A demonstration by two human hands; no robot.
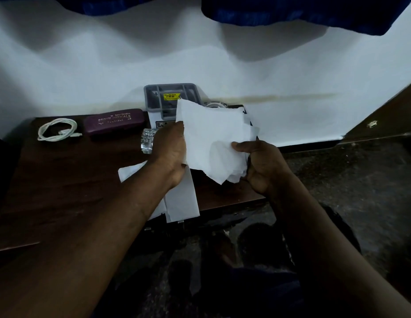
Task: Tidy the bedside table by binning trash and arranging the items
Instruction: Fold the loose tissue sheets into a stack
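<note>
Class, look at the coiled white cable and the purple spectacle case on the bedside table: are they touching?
Apart. The head view shows a strip of dark table between the white cable and the purple spectacle case beside it.

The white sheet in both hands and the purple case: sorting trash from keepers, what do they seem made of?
The white sheet, gripped by the left hand and the right hand, looks like thin matte paper: torn, creased edges. The purple oblong case seems leatherette-covered: faint sheen, stamped lettering.
</note>
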